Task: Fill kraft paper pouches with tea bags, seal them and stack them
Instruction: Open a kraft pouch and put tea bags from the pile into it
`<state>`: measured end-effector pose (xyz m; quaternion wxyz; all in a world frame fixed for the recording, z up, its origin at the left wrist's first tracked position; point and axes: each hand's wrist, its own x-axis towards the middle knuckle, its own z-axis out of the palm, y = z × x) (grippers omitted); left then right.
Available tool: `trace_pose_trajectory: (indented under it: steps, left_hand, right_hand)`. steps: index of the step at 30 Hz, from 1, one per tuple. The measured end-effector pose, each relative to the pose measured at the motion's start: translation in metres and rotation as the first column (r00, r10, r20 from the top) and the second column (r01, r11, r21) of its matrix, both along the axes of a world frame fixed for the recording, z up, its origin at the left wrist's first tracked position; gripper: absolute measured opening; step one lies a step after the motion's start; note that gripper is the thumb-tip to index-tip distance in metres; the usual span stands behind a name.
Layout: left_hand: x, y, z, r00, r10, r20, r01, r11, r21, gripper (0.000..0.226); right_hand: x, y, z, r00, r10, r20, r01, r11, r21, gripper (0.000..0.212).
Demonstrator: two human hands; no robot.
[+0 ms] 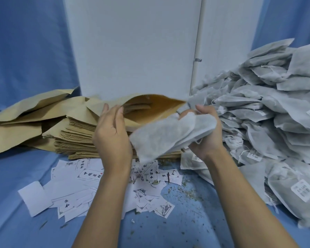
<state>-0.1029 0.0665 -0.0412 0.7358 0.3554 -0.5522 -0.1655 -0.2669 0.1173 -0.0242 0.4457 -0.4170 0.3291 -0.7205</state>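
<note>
- Most of the view is blue cloth (16, 176), with a white panel (132, 42) upright behind.
- Grey heap of tea bags (268, 111) fills the right side.
- Stack of kraft pouches (75, 138) lies flat at centre left.
- Open pouch (150, 111) sits on top of the stack, mouth gaping towards the person.
- Printed labels (89, 174) lie scattered in front of the stack.
- Tea bag (165, 136) hangs just before the pouch mouth.
- Left hand (113, 135): fingers nearly straight and together, against the mouth's near lip.
- Right hand (207, 136): fingers curled round the tea bag's end.
- Dry leaf crumbs (184, 191) dot the cloth.
</note>
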Motion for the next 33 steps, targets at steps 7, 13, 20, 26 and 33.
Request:
trace_pose_trajectory:
  steps: [7,13,20,26,33]
  left_hand:
    - [-0.003,-0.002,-0.010,0.985,-0.057,0.163,0.051,0.998,0.044,0.024]
    - [-0.008,0.000,-0.011,0.970,-0.075,0.231,0.059,0.995,0.074,0.024]
    - [-0.009,-0.002,-0.011,0.967,-0.069,0.244,0.043,0.993,0.110,0.027]
    - [-0.016,0.001,-0.014,0.932,-0.059,0.357,0.026,0.995,0.095,0.029]
    - [-0.024,0.008,-0.015,0.937,-0.069,0.344,0.050,0.997,0.064,0.025]
  right_hand:
    - [-0.002,-0.004,0.001,0.989,-0.143,-0.028,0.145,0.987,0.076,0.057]
    - [-0.009,-0.010,-0.003,0.943,-0.315,0.108,0.306,0.948,0.089,0.033]
    - [-0.011,-0.011,-0.001,0.954,-0.278,-0.116,0.283,0.959,0.028,0.028]
    - [0.009,-0.008,-0.003,0.615,-0.252,-0.747,0.392,0.920,0.012,0.037]
    - [0.034,-0.039,0.007,0.307,-0.045,-0.951,0.357,0.931,0.071,0.032]
